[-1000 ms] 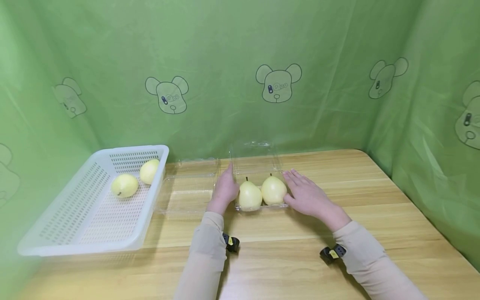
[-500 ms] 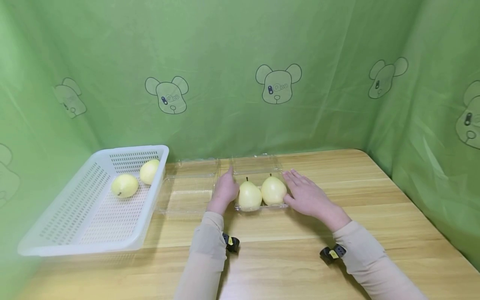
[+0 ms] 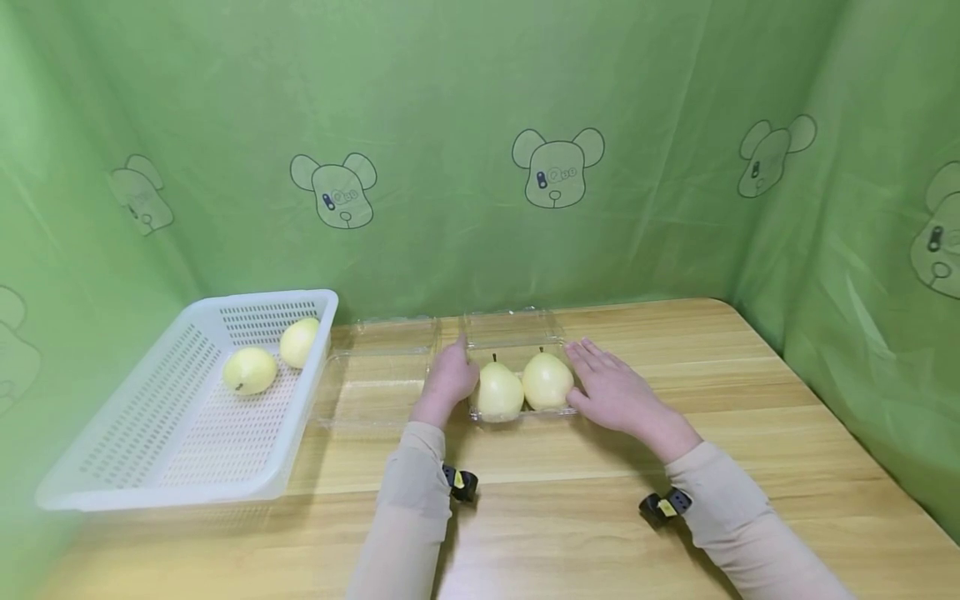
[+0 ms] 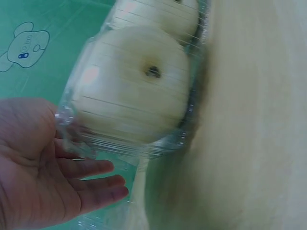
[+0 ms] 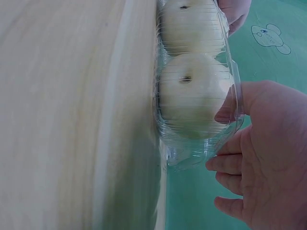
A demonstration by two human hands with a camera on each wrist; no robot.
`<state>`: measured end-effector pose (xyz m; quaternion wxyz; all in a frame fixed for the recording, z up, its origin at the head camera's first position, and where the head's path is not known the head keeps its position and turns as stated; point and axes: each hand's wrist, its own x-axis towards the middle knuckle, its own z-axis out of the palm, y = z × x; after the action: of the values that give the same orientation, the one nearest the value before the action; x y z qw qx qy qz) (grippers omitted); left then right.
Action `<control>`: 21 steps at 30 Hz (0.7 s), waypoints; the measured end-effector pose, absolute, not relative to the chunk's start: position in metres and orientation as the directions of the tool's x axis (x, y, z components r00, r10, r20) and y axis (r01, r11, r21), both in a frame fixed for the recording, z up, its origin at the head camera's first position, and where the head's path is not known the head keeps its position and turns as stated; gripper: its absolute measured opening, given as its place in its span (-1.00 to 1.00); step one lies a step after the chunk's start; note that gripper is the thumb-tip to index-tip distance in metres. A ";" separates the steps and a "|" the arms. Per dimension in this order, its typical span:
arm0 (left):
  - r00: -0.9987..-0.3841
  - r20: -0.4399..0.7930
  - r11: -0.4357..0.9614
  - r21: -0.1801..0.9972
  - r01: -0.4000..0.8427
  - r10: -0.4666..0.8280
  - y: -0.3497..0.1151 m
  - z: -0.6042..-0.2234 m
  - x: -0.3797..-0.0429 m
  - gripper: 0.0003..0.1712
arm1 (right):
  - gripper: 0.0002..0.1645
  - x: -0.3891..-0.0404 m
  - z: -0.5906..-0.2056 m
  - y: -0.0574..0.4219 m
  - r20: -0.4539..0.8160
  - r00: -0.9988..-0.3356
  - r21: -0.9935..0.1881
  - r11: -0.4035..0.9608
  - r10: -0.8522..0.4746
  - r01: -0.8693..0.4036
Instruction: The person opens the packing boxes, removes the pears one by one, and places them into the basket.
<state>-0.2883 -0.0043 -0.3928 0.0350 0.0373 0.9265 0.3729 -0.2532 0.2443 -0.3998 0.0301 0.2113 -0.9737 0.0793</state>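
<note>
A: Since a second ago, the hinged lid [image 3: 512,328] of the clear container [image 4: 122,146] has dropped farther back, and both hands have kept their places.

B: What sits in that container?

A: Two pale yellow pears, side by side: one on the left [image 3: 500,392], one on the right [image 3: 547,382], both stems up. The container rests on the wooden surface [image 3: 555,533], in front of the person.

B: And the hands?

A: The left grip [image 3: 450,375] lies against the container's left end, fingers mostly straight. The right grip [image 3: 615,392] is at the right end, fingers extended and a little spread, its thumb showing through the clear plastic.

B: What is around them?

A: Just left of the left grip is a second clear container [image 3: 375,387], its lid tipped back. Farther left stands a white slotted basket [image 3: 161,500] holding two more pears, one nearer [image 3: 250,371], one by the far corner [image 3: 299,343]. A green curtain [image 3: 450,83] with cartoon animal heads hangs behind.
</note>
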 end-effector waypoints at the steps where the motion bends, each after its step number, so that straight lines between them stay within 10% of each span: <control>1: -0.994 -0.045 0.715 0.697 0.041 0.101 -0.005 -0.391 -0.288 -0.28 | -0.19 -0.253 -0.400 0.244 0.092 -0.909 -0.142 0.898 -0.406 -0.416; 21: -0.971 -0.001 0.697 0.696 0.171 0.240 -0.009 -0.359 -0.271 -0.30 | -0.18 -0.254 -0.404 0.244 0.105 -0.909 -0.148 0.897 -0.404 -0.416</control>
<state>-0.2712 -0.0090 -0.3585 0.0458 0.1117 0.9201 0.3725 -0.2542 0.2441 -0.4042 0.0359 0.2107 -0.9733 0.0839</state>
